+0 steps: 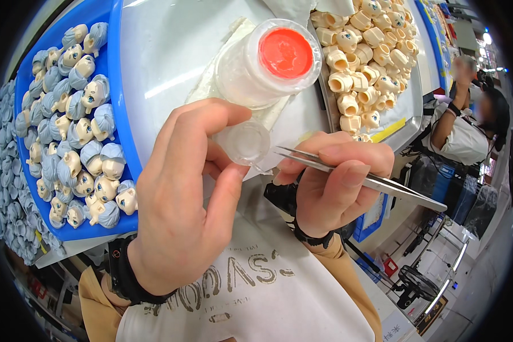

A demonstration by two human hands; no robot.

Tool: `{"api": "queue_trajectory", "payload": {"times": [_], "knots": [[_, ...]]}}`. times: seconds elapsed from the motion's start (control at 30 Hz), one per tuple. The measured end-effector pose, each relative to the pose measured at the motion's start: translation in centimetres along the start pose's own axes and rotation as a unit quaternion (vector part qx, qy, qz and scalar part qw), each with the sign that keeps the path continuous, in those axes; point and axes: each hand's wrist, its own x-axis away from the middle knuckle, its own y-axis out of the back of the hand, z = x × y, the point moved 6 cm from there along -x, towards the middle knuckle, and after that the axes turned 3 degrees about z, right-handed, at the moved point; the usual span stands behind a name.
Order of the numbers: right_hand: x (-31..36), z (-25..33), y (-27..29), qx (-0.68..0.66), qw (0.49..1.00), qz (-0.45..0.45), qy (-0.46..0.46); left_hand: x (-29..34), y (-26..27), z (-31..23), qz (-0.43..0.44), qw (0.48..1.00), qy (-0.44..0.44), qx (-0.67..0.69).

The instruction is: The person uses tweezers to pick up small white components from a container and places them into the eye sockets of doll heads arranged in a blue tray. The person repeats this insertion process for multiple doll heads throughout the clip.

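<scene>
White tabletop; blue tray, pale pad, whitish tray

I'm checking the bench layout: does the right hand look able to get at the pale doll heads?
Probably yes: the pale doll heads lie just beyond the right hand, nothing visible between, though it holds tweezers.

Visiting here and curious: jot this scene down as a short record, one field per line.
Left hand: holds a small clear cup between thumb and forefinger
Right hand: grips metal tweezers, tips pointing toward that cup
Beyond the hands: translucent tub with a red-orange top
Left side: blue tray of blue-haired doll heads
Right side: many hairless cream doll-head parts
Background, right: another person in a white top
</scene>
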Motion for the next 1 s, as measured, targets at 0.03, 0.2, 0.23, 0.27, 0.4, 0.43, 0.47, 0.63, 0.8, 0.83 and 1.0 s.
{"api": "queue_trajectory", "payload": {"times": [0.03, 0.2, 0.23, 0.27, 0.4, 0.43, 0.47, 0.63, 0.8, 0.83, 1.0], "knots": [[0.00, -0.05, 0.00, -0.002, 1.000, -0.011, -0.009, -0.05, -0.04, 0.03, -0.001, 1.000, -0.003, 0.000], [0.04, 0.06, -0.49, -0.004, 0.995, -0.074, -0.070, 0.02, -0.08, 0.13, -0.009, 1.000, 0.006, 0.010], [0.00, 0.06, -0.53, -0.006, 0.993, -0.086, -0.077, 0.04, -0.04, 0.13, -0.010, 1.000, 0.008, 0.012], [-0.09, 0.10, -0.49, 0.001, 0.995, -0.068, -0.067, 0.04, 0.01, 0.09, -0.010, 1.000, 0.008, 0.010], [-0.23, 0.03, -0.11, 0.007, 0.998, -0.034, -0.045, 0.00, 0.04, 0.04, -0.012, 1.000, 0.002, 0.004], [-0.23, 0.01, -0.08, 0.002, 0.998, -0.035, -0.043, 0.00, 0.03, 0.04, -0.014, 1.000, 0.000, 0.002], [-0.28, 0.02, -0.14, 0.007, 0.999, -0.026, -0.037, 0.00, 0.02, 0.05, -0.015, 1.000, 0.001, 0.001], [-0.07, 0.03, -0.43, -0.012, 0.998, -0.051, -0.044, -0.02, -0.03, 0.18, -0.008, 1.000, 0.007, 0.013], [-0.09, -0.14, -0.17, 0.010, 0.999, -0.025, -0.033, -0.09, 0.00, 0.04, -0.007, 1.000, 0.001, 0.005], [-0.09, -0.09, -0.13, 0.001, 0.999, -0.027, -0.025, -0.11, -0.04, 0.06, -0.005, 1.000, -0.001, 0.005], [-0.24, 0.02, -0.42, 0.000, 0.999, -0.025, -0.021, -0.03, -0.02, 0.11, -0.010, 1.000, 0.002, 0.011]]}}
